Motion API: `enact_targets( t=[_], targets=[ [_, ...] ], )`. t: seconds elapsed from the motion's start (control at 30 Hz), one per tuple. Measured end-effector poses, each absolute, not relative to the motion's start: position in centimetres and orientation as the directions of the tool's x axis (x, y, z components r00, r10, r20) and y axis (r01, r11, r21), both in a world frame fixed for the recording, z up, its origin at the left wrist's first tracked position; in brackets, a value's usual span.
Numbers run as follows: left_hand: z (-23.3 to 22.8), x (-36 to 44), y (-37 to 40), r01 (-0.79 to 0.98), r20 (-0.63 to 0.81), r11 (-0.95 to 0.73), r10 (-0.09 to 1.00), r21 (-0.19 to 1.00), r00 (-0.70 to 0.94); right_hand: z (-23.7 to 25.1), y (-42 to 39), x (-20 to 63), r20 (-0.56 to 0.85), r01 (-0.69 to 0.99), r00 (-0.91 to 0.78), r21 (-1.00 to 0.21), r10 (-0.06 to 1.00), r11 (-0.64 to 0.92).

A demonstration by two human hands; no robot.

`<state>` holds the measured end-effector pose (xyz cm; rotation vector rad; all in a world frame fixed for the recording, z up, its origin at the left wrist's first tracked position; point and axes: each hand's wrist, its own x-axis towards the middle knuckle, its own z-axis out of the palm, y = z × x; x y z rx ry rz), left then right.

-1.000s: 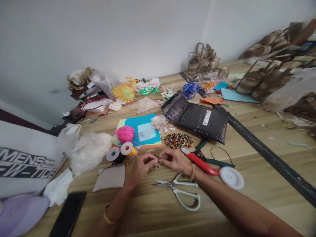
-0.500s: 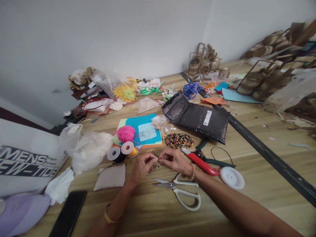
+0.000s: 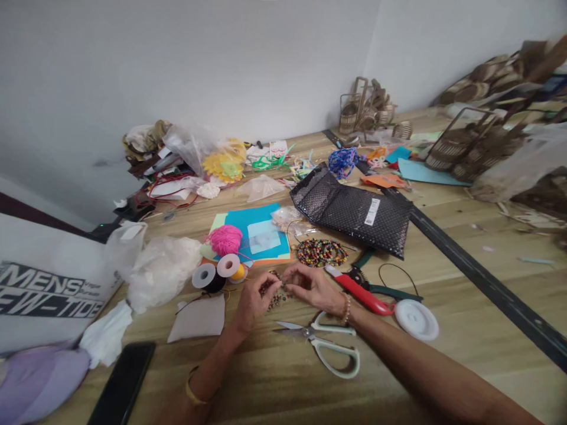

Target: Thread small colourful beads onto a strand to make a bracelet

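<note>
Head view: scissors (image 3: pixel 325 345) beside right hand (image 3: pixel 312 287)

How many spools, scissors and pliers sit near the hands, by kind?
Thread spools: 2, plus a yellow one partly hidden behind them
Scissors: 1
Red-handled cutter or pliers: 1
Green-handled pliers: 1
Total: 5 or 6

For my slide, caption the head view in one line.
Left hand and right hand pinch small dark beads above white-handled scissors on the cluttered wooden table.
</note>
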<state>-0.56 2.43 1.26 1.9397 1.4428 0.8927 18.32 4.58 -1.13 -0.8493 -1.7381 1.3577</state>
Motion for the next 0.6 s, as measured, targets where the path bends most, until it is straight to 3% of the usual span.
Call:
enact_targets(
  t=[0.2,0.43,0.6],
  targets=[
    [1.3,-0.2,2.1,0.604,0.265,-0.364,0.931,0.709,0.250,-1.7,4.5,18.2,0.150,0.015,-0.532,-0.982,0.834,0.186],
    [2.6,-0.1,2.0,0.571,0.230,-0.284,0.959,0.770,0.168,-1.4,4.7,18.3,0.128,0.073,-0.508,-0.979,0.852,0.190],
    [2.5,0.0,2.1,0.562,0.226,-0.288,0.958,0.776,0.178,-1.2,4.6,18.3,0.076,-0.056,-0.578,-0.997,0.812,0.054]
  ],
)
